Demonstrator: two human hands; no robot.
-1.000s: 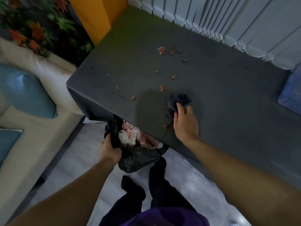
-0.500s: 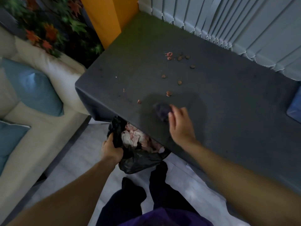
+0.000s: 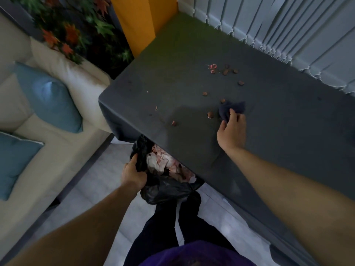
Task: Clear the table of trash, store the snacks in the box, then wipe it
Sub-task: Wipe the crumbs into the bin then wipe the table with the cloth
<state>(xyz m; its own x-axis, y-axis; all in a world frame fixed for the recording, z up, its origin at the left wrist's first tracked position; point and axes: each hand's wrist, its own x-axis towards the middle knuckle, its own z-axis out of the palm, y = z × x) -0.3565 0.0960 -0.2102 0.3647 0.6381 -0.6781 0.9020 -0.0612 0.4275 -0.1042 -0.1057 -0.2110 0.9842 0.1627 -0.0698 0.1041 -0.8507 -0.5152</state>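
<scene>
A dark grey cloth-covered table (image 3: 278, 131) carries several small brown crumbs (image 3: 210, 114) and a pink scrap (image 3: 212, 67) farther back. My right hand (image 3: 231, 131) grips a dark blue rag (image 3: 231, 110) on the tabletop, just right of two crumbs. Below the table's near edge my left hand (image 3: 132, 173) grips the rim of a black trash bag (image 3: 165, 187), holding it open. Crumpled white and pink paper waste (image 3: 165, 164) fills the bag.
A cream sofa (image 3: 63, 150) with blue cushions (image 3: 50, 96) stands to the left. An orange pillar (image 3: 138, 22) and leafy plant (image 3: 76, 25) are at the back left. Vertical blinds (image 3: 288, 25) hang along the table's far side. My legs stand on pale floor below.
My right hand has carried the rag away from the near edge, back out and to the right beside the crumbs. My left hand still holds the bag under the edge.
</scene>
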